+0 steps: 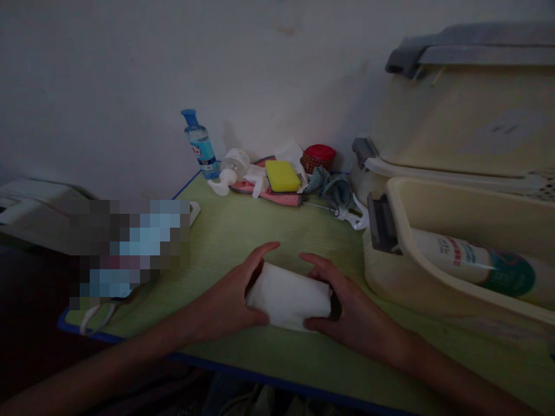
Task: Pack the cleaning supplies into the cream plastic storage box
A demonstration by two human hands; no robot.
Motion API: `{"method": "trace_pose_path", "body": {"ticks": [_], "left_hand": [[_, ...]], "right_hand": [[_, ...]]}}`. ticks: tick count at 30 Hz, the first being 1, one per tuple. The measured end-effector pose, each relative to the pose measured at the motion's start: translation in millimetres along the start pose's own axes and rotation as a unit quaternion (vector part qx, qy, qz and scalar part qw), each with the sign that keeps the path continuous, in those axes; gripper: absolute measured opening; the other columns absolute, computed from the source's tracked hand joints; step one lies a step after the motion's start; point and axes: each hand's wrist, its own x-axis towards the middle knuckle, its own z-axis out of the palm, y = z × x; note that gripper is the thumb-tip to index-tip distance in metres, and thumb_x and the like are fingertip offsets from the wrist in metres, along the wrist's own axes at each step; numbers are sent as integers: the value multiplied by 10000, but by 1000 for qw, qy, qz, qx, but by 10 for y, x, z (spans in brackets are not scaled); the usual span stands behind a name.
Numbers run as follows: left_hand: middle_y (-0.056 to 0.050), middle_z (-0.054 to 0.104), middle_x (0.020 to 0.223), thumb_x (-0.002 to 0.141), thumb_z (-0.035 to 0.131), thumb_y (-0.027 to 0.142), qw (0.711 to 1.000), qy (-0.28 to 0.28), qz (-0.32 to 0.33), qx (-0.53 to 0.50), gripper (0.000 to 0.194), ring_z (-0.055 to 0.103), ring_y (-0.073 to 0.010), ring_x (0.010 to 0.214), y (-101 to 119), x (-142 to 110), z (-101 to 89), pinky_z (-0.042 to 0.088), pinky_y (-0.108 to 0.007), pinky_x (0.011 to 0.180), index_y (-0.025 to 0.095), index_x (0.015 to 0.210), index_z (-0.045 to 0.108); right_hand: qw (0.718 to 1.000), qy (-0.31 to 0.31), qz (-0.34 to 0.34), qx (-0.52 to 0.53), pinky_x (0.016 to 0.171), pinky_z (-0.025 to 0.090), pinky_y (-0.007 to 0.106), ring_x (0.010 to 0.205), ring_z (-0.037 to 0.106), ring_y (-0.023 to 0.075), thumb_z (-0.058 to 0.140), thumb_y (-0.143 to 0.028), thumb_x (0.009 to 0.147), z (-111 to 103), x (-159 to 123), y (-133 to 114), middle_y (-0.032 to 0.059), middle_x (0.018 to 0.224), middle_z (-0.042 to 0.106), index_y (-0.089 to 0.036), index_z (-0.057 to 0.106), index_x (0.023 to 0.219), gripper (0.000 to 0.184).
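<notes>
Above the green tabletop (234,225), near its front edge, my two hands hold a white tissue roll (291,293) lying on its side. My left hand (236,297) wraps its left end, thumb near the bottom and fingers over the top. At the right end, my right hand (342,303) curls around it with the thumb low and the fingers above. The roll's surface is plain, slightly creased. Its ends are hidden by my palms. Whether its underside rests on the table, I cannot tell.
Against the wall stand a blue bottle (201,147), a tipped pump bottle (234,167), a yellow sponge (282,176), a red-lidded container (318,157) and grey cloth (336,190). At right, an open cream bin (381,271) holds a white-green cylinder (498,266). A pixelated patch covers the left.
</notes>
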Motion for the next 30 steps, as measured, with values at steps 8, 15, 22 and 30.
{"method": "trace_pose_path", "body": {"ticks": [8,15,22,30], "left_hand": [[-5,499,933,565,631,95,998,29,1,-55,920,583,-149,781,-40,41,12,489,-249,631,267,1362,206],[6,597,713,652,586,128,994,57,89,29,157,564,-128,658,109,89,-79,438,-215,585,128,806,620],[-15,601,717,826,431,86,903,144,325,243,273,546,-104,667,99,376,-155,413,-249,657,152,610,586],[-46,632,842,886,372,63,845,42,379,376,293,551,-135,804,-131,487,-158,394,-277,756,144,742,613]], "right_hand": [[1000,-20,0,-17,560,507,217,691,640,145,629,-54,651,-38,1,-29,-4,843,653,-233,234,1389,856],[984,91,-129,-80,642,512,273,755,628,165,504,-27,691,-86,-27,52,28,860,657,-212,382,1286,635],[822,155,-375,-399,790,464,367,722,571,164,360,-74,898,-252,92,95,36,797,681,-190,628,874,293],[847,72,-293,-437,889,457,425,787,589,198,435,-41,860,-209,145,180,56,854,685,-137,653,859,239]]}}
